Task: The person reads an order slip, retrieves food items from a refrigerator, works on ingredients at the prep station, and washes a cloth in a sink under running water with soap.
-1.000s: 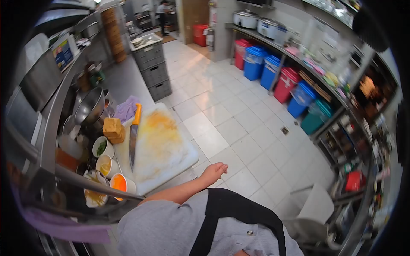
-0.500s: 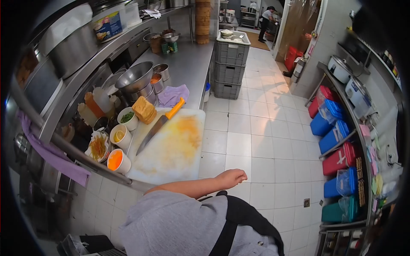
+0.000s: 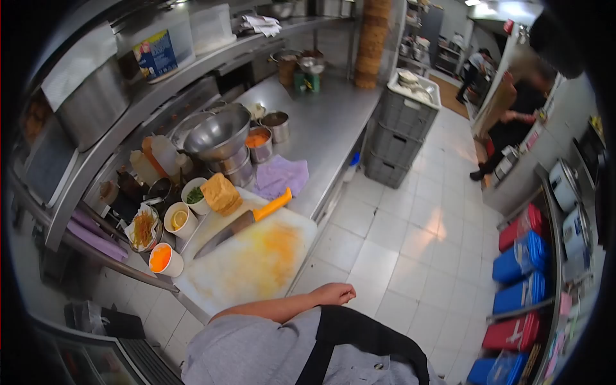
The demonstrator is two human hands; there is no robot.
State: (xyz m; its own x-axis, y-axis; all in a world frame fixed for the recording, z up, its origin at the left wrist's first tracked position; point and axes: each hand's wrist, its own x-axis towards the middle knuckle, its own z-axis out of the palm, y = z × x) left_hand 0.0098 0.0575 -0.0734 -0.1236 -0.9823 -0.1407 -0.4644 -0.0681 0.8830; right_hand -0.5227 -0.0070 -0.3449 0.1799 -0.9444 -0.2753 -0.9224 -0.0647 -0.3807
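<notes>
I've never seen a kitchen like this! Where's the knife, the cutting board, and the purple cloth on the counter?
Knife [image 3: 241, 224]: head view, on the blade.
Cutting board [image 3: 245, 260]: head view, on its bare top.
Purple cloth [image 3: 281, 177]: head view, on its crumpled middle.

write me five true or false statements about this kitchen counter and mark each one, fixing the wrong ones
1. The knife lies on the cutting board. True.
2. The left hand grips the knife. False: the hand is apart from it.
3. A crumpled purple cloth lies on the steel counter. True.
4. The browned bread sits in the steel bowl. False: it sits near the knife's handle.
5. The grey crates stand side by side on the floor. False: they are stacked.
</notes>
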